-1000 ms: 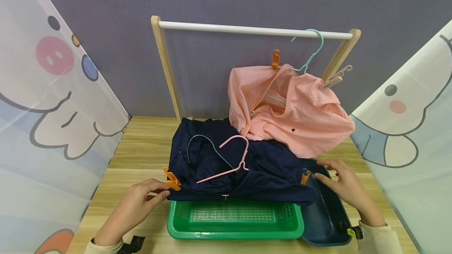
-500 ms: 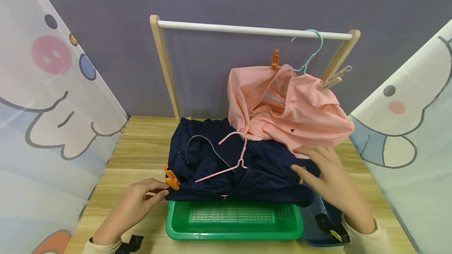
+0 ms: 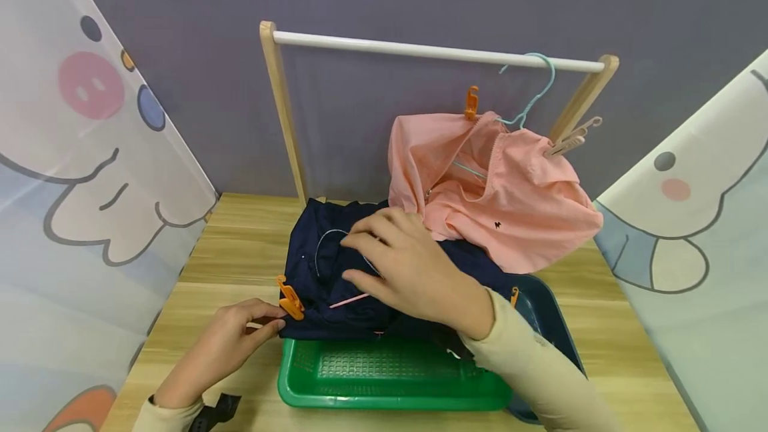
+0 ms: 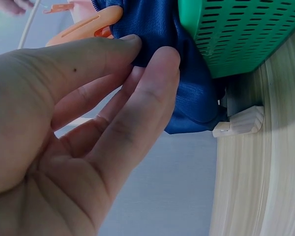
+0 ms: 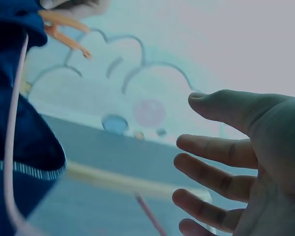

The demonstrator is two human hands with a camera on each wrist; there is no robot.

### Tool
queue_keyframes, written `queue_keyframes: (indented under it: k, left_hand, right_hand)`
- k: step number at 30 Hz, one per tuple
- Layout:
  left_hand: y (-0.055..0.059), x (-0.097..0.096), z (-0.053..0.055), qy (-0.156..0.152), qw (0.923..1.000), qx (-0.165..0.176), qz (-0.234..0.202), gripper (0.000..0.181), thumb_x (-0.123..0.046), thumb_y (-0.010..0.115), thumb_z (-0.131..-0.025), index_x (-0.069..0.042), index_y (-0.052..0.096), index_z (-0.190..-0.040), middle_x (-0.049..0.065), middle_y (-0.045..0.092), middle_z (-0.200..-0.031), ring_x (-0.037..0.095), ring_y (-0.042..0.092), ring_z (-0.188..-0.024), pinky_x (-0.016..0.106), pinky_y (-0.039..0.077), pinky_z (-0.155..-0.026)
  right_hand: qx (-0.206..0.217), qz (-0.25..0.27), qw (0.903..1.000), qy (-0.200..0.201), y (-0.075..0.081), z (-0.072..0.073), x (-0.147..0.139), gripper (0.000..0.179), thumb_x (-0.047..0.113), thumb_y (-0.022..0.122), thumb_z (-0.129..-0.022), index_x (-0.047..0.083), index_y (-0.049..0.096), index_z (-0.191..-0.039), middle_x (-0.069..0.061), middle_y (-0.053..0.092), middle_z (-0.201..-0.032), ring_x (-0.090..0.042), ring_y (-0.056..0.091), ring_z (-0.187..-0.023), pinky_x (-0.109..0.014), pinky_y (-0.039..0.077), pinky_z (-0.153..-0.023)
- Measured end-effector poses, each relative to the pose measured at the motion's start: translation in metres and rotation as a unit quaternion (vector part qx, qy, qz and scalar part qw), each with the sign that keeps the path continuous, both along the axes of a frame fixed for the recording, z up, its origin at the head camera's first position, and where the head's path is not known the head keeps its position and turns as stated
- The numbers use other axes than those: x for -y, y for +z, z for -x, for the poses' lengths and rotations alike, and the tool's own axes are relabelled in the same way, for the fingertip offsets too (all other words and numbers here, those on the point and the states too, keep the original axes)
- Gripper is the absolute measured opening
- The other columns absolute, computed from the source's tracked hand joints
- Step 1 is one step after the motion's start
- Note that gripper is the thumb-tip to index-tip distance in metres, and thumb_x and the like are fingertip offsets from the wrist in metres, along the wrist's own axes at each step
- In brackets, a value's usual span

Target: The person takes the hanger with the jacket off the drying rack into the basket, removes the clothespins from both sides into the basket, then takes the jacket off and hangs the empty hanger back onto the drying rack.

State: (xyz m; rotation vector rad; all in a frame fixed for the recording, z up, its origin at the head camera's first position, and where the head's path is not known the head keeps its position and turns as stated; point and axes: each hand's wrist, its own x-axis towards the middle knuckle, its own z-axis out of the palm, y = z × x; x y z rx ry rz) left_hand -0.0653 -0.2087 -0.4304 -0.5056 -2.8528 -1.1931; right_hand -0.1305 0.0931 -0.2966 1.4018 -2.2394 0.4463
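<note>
A navy zip-up garment (image 3: 303,239) lies over the back of a green basket (image 3: 390,401). At its left corner, my left hand (image 3: 237,333) pinches the cloth between thumb and fingertips, beside an orange clothespin (image 3: 292,304) clipped there. My right hand (image 3: 420,271) hovers over the garment's middle with fingers spread, and nothing is in it in the right wrist view. Beneath it, a pink hanger (image 3: 349,300) shows only part of its arm in the head view; its hook is hidden. In the right wrist view, the hanger's arm (image 5: 12,132) runs into the navy cloth.
Behind stands a wooden rack with a white rail (image 3: 390,47). A pink garment (image 3: 522,185) hangs there on a light blue hanger (image 3: 537,95), with an orange clothespin (image 3: 471,104) and a beige clothespin (image 3: 567,142). A dark blue tray (image 3: 549,312) sits right of the basket.
My right hand has left the dark blue tray and moved left across the navy garment, now covering the pink hanger's hook. My left hand keeps its pinch on the corner.
</note>
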Motion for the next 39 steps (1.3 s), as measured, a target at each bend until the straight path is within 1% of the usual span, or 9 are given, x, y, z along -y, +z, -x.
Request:
queue_keyframes:
  k: [2, 5, 9, 12, 17, 25, 31, 36, 39]
  left_hand:
    - [0.0, 0.001, 0.001, -0.008, 1.0, 0.005, -0.001, 0.012, -0.009, 0.075, -0.091, -0.018, 0.077, -0.099, -0.008, 0.069, -0.097, 0.009, 0.068, -0.083, 0.022, 0.057, -0.063]
    - [0.0, 0.002, 0.002, -0.016, 0.9998, 0.012, -0.005, 0.01, -0.01, 0.074, -0.092, -0.017, 0.076, -0.099, -0.008, 0.069, -0.097, 0.009, 0.068, -0.083, 0.023, 0.057, -0.063]
    - [0.0, 0.003, 0.002, -0.022, 0.9996, 0.009, -0.014, 0.011, -0.009, 0.074, -0.092, -0.016, 0.076, -0.1, -0.007, 0.068, -0.096, 0.01, 0.068, -0.084, 0.023, 0.057, -0.063]
    - [0.0, 0.004, 0.002, -0.023, 0.9996, 0.006, -0.016, 0.01, -0.009, 0.074, -0.092, -0.015, 0.076, -0.099, -0.007, 0.068, -0.096, 0.01, 0.067, -0.084, 0.024, 0.058, -0.063]
    - [0.0, 0.004, 0.002, -0.023, 0.9995, 0.013, -0.019, 0.009, -0.009, 0.074, -0.092, -0.013, 0.077, -0.1, -0.006, 0.068, -0.097, 0.011, 0.068, -0.084, 0.026, 0.059, -0.064]
    - [-0.003, 0.005, 0.002, -0.025, 0.9994, -0.001, -0.023, 0.011, -0.007, 0.075, -0.091, -0.014, 0.077, -0.1, -0.005, 0.069, -0.098, 0.011, 0.068, -0.085, 0.024, 0.059, -0.064]
    - [-0.002, 0.004, 0.002, -0.024, 0.9996, -0.002, -0.017, 0.011, -0.008, 0.075, -0.091, -0.015, 0.077, -0.1, -0.006, 0.069, -0.098, 0.01, 0.068, -0.085, 0.024, 0.058, -0.064]
    - [-0.002, 0.005, 0.002, -0.026, 0.9994, -0.007, -0.02, 0.011, -0.008, 0.075, -0.091, -0.015, 0.077, -0.099, -0.006, 0.07, -0.097, 0.011, 0.068, -0.085, 0.024, 0.059, -0.064]
    - [-0.002, 0.005, 0.002, -0.027, 0.9994, -0.01, -0.022, 0.01, -0.008, 0.075, -0.091, -0.015, 0.077, -0.098, -0.005, 0.07, -0.097, 0.011, 0.069, -0.085, 0.025, 0.059, -0.063]
  right_hand:
    - [-0.004, -0.028, 0.9996, 0.005, -0.005, 0.001, 0.018, 0.033, 0.035, 0.072, -0.094, 0.011, 0.07, -0.116, -0.004, 0.061, -0.118, -0.025, 0.052, -0.11, -0.037, 0.046, -0.089]
    - [0.006, -0.081, 0.9967, 0.001, -0.015, 0.002, 0.043, 0.033, 0.041, 0.069, -0.095, 0.015, 0.072, -0.115, -0.001, 0.061, -0.121, -0.022, 0.052, -0.11, -0.035, 0.046, -0.083]
    - [0.018, -0.149, 0.9886, -0.011, -0.029, 0.002, 0.069, 0.04, 0.053, 0.062, -0.096, 0.018, 0.074, -0.113, 0.002, 0.06, -0.122, -0.019, 0.053, -0.107, -0.031, 0.047, -0.087]
    - [0.033, -0.167, 0.9853, -0.014, -0.04, 0.002, 0.08, 0.042, 0.058, 0.06, -0.095, 0.021, 0.075, -0.109, 0.003, 0.06, -0.121, -0.017, 0.054, -0.103, -0.028, 0.046, -0.091]
    - [0.069, -0.164, 0.9839, -0.02, -0.052, 0.003, 0.086, 0.037, 0.056, 0.065, -0.094, 0.022, 0.076, -0.104, 0.003, 0.062, -0.12, -0.015, 0.054, -0.099, -0.025, 0.044, -0.089]
    - [0.101, -0.159, 0.9808, -0.051, -0.063, 0.002, 0.093, 0.034, 0.05, 0.067, -0.094, 0.021, 0.076, -0.109, 0.002, 0.06, -0.122, -0.016, 0.053, -0.101, -0.025, 0.045, -0.089]
    - [0.096, -0.144, 0.9835, -0.052, -0.069, 0.0, 0.096, 0.024, 0.044, 0.067, -0.096, 0.022, 0.075, -0.102, 0.001, 0.056, -0.122, -0.017, 0.05, -0.101, -0.026, 0.044, -0.088]
    - [0.074, -0.098, 0.9916, -0.04, -0.07, -0.003, 0.096, 0.017, 0.038, 0.071, -0.095, 0.021, 0.074, -0.094, 0.0, 0.052, -0.116, -0.017, 0.047, -0.099, -0.026, 0.042, -0.089]
    - [0.068, -0.068, 0.9948, -0.034, -0.066, -0.005, 0.095, 0.016, 0.036, 0.073, -0.093, 0.02, 0.074, -0.094, -0.001, 0.052, -0.113, -0.017, 0.047, -0.097, -0.025, 0.041, -0.089]
